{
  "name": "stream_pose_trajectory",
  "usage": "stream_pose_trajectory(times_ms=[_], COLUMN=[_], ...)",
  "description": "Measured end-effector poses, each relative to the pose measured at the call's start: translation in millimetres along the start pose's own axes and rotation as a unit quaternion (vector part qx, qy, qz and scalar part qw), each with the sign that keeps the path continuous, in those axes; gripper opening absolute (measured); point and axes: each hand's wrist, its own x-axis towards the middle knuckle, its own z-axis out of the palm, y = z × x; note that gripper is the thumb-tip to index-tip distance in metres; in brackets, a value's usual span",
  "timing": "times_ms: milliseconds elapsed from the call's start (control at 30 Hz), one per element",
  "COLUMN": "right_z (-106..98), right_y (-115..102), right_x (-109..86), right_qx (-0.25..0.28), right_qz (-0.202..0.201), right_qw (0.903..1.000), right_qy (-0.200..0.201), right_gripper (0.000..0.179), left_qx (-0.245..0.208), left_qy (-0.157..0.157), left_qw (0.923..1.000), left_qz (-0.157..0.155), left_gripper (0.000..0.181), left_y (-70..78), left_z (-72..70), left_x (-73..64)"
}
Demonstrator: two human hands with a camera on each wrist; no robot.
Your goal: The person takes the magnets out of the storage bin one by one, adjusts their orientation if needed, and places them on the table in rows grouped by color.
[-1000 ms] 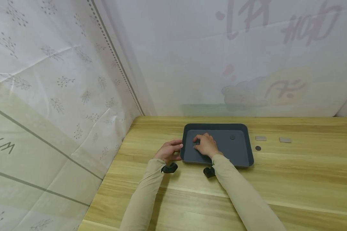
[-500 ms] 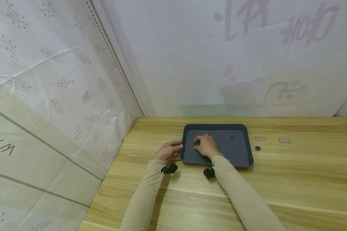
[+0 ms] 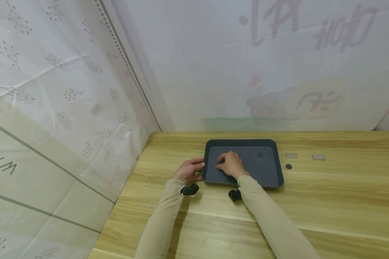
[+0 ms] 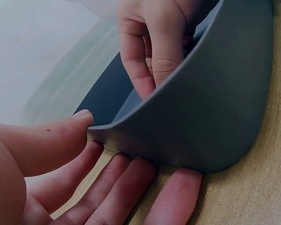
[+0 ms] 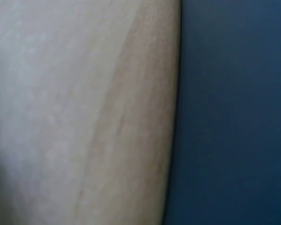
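Note:
A dark grey baking tray (image 3: 262, 176) lies on the wooden table. At its left end my left hand (image 3: 189, 170) grips the wall; in the left wrist view the thumb (image 4: 61, 145) lies at the rim and the other fingers press the outside. My right hand (image 3: 231, 163) reaches into the left half of the tray, thumb and forefinger curled toward each other around a small dark disc (image 3: 222, 161), mostly hidden by the fingers. Another dark disc (image 3: 260, 154) lies on the tray floor to the right. Only blurred skin and dark tray show in the right wrist view.
Right of the tray, a dark disc (image 3: 289, 166) and two flat grey rectangular pieces, the nearer one (image 3: 291, 155) and the farther one (image 3: 319, 157), lie on the table (image 3: 343, 194). Printed cloth (image 3: 194, 72) hangs behind and along the left side.
Both hands stay in nearly the same places, the left at the tray wall and the right inside the tray. The right fingers shift only slightly. The discs and rectangular pieces stay put.

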Motion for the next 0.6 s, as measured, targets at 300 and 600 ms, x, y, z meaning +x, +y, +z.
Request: stream_pose_trajectory(times_ms=[300,600], right_z=[0.9,-0.2], right_y=[-0.4,-1.7], right_x=[0.5,-2.3], right_qx=[-0.009,-0.014], right_qz=[0.0,-0.013], right_qw=[0.9999,0.9998], right_qy=[0.008,0.012], right_gripper=[0.016,0.016], left_qx=[-0.002,-0.003], left_qy=[0.001,-0.002], left_qw=[1.0,1.0], left_qz=[0.0,-0.003], left_gripper=[0.047,0.045], left_y=[-1.3,-1.6], left_z=[-0.6,-2.1], left_x=[1.3,2.2])
